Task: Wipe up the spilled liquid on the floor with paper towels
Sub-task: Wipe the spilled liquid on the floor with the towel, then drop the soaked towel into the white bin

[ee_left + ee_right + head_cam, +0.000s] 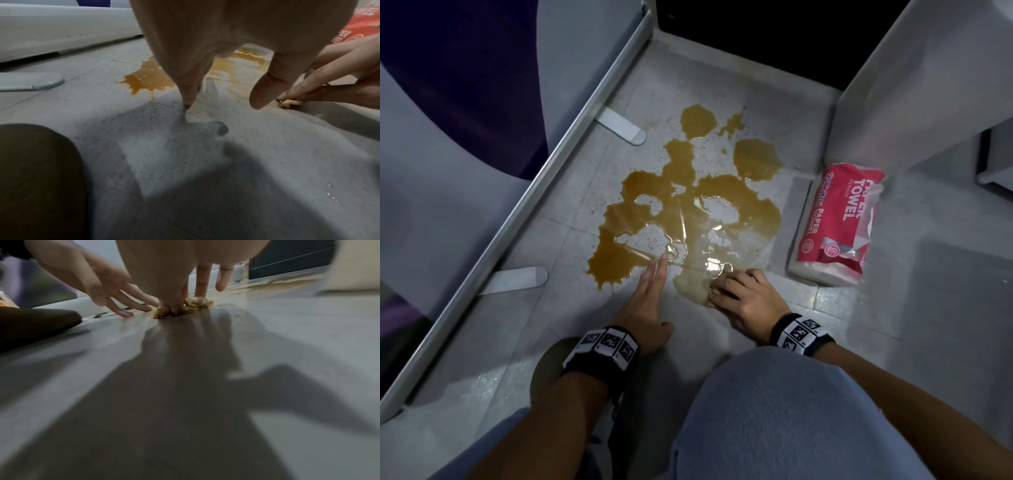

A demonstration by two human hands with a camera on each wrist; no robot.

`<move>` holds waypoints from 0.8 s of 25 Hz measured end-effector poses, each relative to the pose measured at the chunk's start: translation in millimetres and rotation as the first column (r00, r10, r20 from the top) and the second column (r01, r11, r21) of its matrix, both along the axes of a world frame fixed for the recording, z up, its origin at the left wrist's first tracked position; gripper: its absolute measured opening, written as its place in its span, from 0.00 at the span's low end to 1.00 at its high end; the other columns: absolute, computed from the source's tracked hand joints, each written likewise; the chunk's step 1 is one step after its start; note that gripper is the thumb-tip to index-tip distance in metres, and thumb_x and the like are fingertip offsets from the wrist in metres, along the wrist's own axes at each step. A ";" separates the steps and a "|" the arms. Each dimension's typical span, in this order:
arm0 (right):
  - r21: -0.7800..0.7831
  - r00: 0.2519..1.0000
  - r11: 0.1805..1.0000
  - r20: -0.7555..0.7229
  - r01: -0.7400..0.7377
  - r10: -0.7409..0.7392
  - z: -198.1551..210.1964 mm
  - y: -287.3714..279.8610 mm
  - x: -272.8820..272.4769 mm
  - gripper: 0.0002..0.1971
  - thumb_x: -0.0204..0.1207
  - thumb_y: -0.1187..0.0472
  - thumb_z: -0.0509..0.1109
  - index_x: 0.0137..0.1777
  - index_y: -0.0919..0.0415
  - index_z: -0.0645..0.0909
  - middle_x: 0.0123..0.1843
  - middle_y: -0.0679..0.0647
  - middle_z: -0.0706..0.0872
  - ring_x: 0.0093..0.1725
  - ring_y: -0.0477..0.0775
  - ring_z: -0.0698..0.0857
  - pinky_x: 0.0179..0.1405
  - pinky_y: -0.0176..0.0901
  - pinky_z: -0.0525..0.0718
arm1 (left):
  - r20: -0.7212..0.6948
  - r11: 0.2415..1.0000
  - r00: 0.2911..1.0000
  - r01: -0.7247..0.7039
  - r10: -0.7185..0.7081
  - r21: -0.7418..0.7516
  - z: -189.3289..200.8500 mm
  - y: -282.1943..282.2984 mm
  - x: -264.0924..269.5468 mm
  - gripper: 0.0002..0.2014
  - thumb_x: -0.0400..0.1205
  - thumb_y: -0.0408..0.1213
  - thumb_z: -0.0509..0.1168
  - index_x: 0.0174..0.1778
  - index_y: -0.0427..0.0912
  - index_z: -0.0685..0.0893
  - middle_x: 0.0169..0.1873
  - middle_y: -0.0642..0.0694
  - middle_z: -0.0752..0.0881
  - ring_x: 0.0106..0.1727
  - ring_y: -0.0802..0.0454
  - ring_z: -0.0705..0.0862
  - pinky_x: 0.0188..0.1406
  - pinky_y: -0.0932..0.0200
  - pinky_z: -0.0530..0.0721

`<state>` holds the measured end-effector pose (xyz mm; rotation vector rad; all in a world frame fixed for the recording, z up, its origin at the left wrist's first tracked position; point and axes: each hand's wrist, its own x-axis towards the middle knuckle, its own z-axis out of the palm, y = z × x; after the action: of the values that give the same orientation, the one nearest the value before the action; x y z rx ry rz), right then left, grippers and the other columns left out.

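Note:
A wide brown spill (pixel 688 205) spreads over the grey tiled floor (pixel 893 308). My right hand (pixel 739 294) is at its near edge, fingers curled over a soaked, crumpled paper towel (pixel 197 302) and pressing it onto the floor; the towel (pixel 290 103) is stained yellow-brown. My left hand (pixel 650 291) lies just to its left, empty, with straight fingers (pixel 188 95) touching the floor at the puddle's near rim. A red pack of paper towels (pixel 839 222) lies on the floor to the right of the spill, torn open at its near end.
A white partition rail (pixel 524 205) with two flat feet (pixel 621 125) (pixel 517 279) runs along the left. A white panel (pixel 911 85) stands at the right, behind the pack. My knee in blue cloth (pixel 774 411) and a dark shoe (pixel 551 363) are near me.

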<state>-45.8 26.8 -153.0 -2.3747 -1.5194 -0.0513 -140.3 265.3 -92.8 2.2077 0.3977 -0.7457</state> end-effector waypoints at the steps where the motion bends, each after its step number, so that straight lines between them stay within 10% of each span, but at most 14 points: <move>1: -0.010 1.000 1.000 0.000 0.015 -0.015 -0.1 -5.2 2.3 0.10 0.79 0.57 0.73 0.59 0.52 0.89 0.63 0.52 0.88 0.59 0.60 0.84 0.53 0.54 0.78 | -0.002 1.000 1.000 0.007 -0.007 0.002 -0.6 0.1 -0.4 0.62 0.70 0.33 0.70 0.77 0.74 0.26 0.84 0.63 0.33 0.86 0.55 0.38 0.80 0.43 0.67; 5: -0.004 0.963 0.965 -0.063 0.263 -0.263 1.7 -14.0 17.1 0.13 0.72 0.62 0.74 0.55 0.53 0.90 0.58 0.53 0.88 0.54 0.61 0.85 0.52 0.54 0.77 | -0.005 0.999 1.000 0.031 -0.031 0.009 -2.6 0.6 -0.4 0.61 0.70 0.34 0.70 0.78 0.74 0.27 0.83 0.64 0.32 0.86 0.54 0.38 0.78 0.41 0.71; 9: 0.059 0.691 0.764 -0.477 0.642 -0.543 17.0 3.6 31.0 0.12 0.76 0.69 0.73 0.54 0.55 0.92 0.53 0.48 0.88 0.53 0.51 0.85 0.60 0.43 0.79 | 0.016 0.998 0.998 0.056 -0.056 0.019 -1.7 0.9 -0.3 0.60 0.70 0.34 0.70 0.79 0.72 0.28 0.84 0.64 0.34 0.86 0.57 0.37 0.82 0.43 0.64; 12: 0.011 0.446 0.654 -0.740 0.757 -0.503 38.0 28.2 43.9 0.10 0.79 0.69 0.73 0.53 0.56 0.92 0.51 0.45 0.87 0.51 0.40 0.83 0.57 0.20 0.75 | 0.017 0.995 0.997 0.080 -0.081 0.057 4.1 2.6 5.2 0.59 0.72 0.35 0.69 0.81 0.69 0.29 0.85 0.61 0.37 0.87 0.54 0.41 0.81 0.45 0.64; 16: -0.066 0.174 0.617 -0.931 0.784 -0.320 73.0 56.0 64.8 0.11 0.81 0.70 0.72 0.52 0.54 0.91 0.49 0.49 0.91 0.44 0.44 0.88 0.46 0.36 0.88 | -0.041 0.991 0.998 0.053 -0.048 0.120 30.2 12.6 32.1 0.52 0.78 0.39 0.70 0.85 0.61 0.37 0.85 0.49 0.58 0.83 0.42 0.64 0.78 0.46 0.69; 20: 0.023 0.201 0.619 -0.955 0.785 -0.219 113.6 69.9 97.4 0.12 0.79 0.70 0.74 0.50 0.52 0.91 0.47 0.50 0.93 0.40 0.49 0.88 0.38 0.44 0.87 | 0.007 0.970 0.998 0.057 -0.060 0.234 75.3 34.4 83.2 0.38 0.80 0.43 0.67 0.85 0.59 0.57 0.75 0.42 0.77 0.71 0.42 0.79 0.70 0.50 0.78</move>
<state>51.6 96.7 -39.3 -1.7402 -0.0239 0.5293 -57.2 299.7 -17.5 2.4538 0.4339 -0.7459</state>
